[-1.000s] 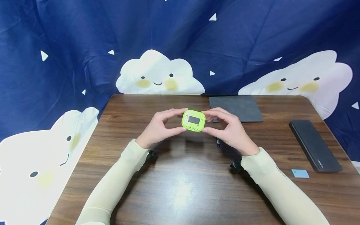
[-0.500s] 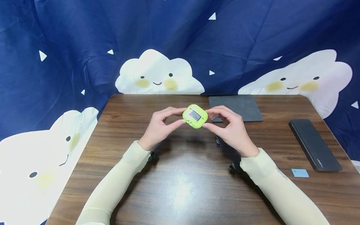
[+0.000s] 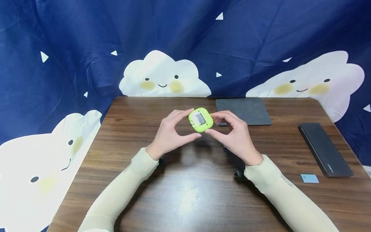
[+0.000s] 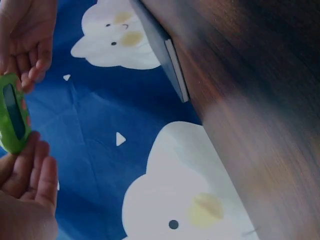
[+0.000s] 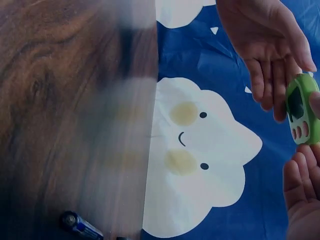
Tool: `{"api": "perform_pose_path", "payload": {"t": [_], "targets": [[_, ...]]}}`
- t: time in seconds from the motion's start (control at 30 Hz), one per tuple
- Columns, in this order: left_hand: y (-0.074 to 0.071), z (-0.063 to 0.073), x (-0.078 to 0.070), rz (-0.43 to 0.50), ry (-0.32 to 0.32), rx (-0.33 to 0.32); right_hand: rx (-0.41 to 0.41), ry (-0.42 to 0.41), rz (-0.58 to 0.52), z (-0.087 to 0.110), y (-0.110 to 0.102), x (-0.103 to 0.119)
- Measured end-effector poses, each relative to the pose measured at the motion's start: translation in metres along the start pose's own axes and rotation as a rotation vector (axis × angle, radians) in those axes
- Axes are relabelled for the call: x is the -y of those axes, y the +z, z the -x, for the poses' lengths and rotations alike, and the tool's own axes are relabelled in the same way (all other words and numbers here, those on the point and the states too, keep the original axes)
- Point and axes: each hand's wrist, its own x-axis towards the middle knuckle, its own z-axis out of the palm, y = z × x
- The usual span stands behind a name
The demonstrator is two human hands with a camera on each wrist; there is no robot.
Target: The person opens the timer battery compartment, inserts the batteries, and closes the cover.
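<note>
In the head view, a small lime-green digital timer (image 3: 201,120) is raised above the table, its back with a grey rectangle facing me. My left hand (image 3: 171,132) has its index fingertip at the timer's upper left edge and its thumb just under the lower edge. My right hand (image 3: 236,135) pinches the lower right side between thumb and fingers. The right wrist view shows the timer's dark screen (image 5: 296,104) and pinkish buttons. There, a blue battery (image 5: 82,226) lies on the table; in the head view my right hand mostly hides it.
A wooden table (image 3: 174,187) fills the foreground. At the back lies a flat dark grey pad (image 3: 244,111). Toward the right edge sit a long black case (image 3: 324,149) and a small light-blue box (image 3: 309,178). A blue curtain with clouds (image 3: 162,75) hangs behind.
The timer has risen slightly and turned clockwise between my hands. My left thumb has slid right, from the timer's left corner to below its lower edge.
</note>
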Motion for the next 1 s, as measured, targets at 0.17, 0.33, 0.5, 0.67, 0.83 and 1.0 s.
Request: {"api": "perform_pose_path", "payload": {"t": [0.17, 0.33, 0.5, 0.67, 0.83, 1.0], "targets": [[0.003, 0.001, -0.001, -0.054, -0.006, 0.018, 0.021, -0.052, 0.095, 0.002, 0.003, 0.001], [0.000, 0.000, 0.002, -0.085, 0.026, 0.067, 0.091, -0.080, 0.070, 0.000, -0.001, 0.002], [-0.006, -0.001, 0.003, -0.086, 0.074, 0.143, 0.194, -0.083, 0.116, -0.003, -0.011, 0.003], [-0.009, -0.002, 0.002, -0.072, 0.105, 0.227, 0.287, -0.093, 0.169, -0.003, -0.016, 0.002], [-0.006, -0.002, 0.001, -0.071, 0.122, 0.225, 0.302, -0.103, 0.196, -0.003, -0.015, 0.001], [-0.005, -0.001, 0.002, -0.071, 0.143, 0.148, 0.245, -0.105, 0.205, -0.003, -0.012, 0.000]]}}
